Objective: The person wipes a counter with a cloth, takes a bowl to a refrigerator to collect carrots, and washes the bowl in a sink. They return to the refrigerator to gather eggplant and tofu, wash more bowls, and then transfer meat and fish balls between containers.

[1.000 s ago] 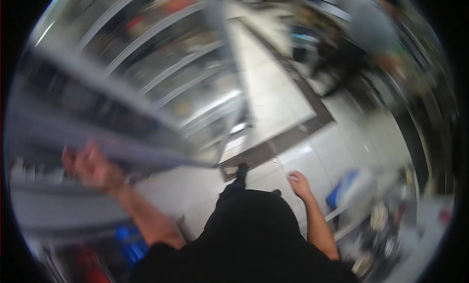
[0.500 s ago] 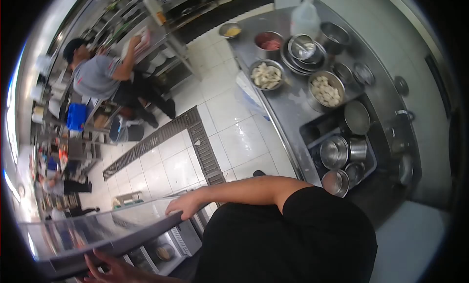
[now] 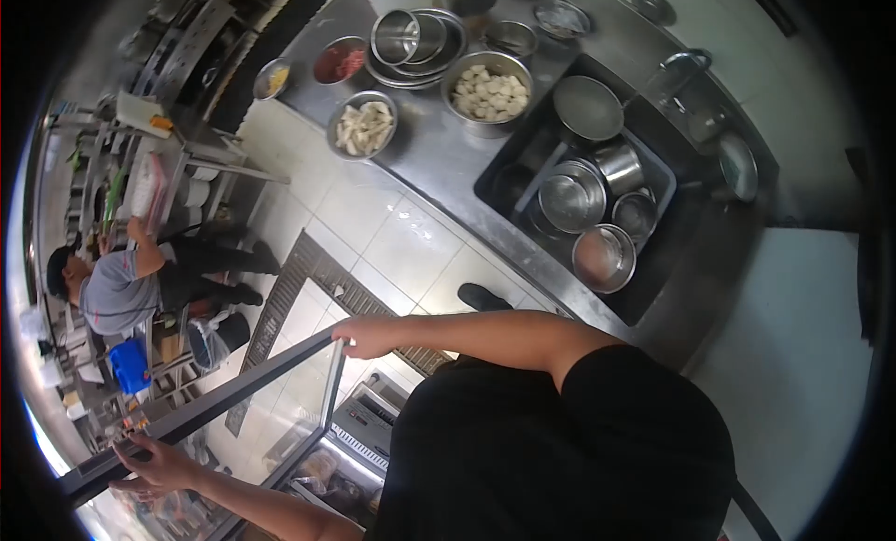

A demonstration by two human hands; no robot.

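A glass lid (image 3: 280,410) with a dark frame stands raised and tilted in front of me. My right hand (image 3: 366,337) is closed around its frame at the upper corner. Farther along the same edge, my left hand (image 3: 161,468) grips the frame, its fingers somewhat apart and partly against the glass. Below the lid is a lit chilled cabinet (image 3: 359,438) with a slotted edge. Inside lie bagged items (image 3: 322,466) that I cannot make out; my black shirt and arm hide part of them.
A steel counter (image 3: 429,168) holds a bowl of pale pieces (image 3: 364,126), a pot of white chunks (image 3: 490,93) and red meat (image 3: 345,63). Several pots (image 3: 571,197) fill the sink (image 3: 644,289). A floor drain (image 3: 280,308) crosses the tiles. A co-worker (image 3: 121,284) stands at the left shelves.
Both hands have raised and tilted the lid, so its frame now slants upward and more of the cabinet's contents show. My view has turned, bringing the counter and sink closer.
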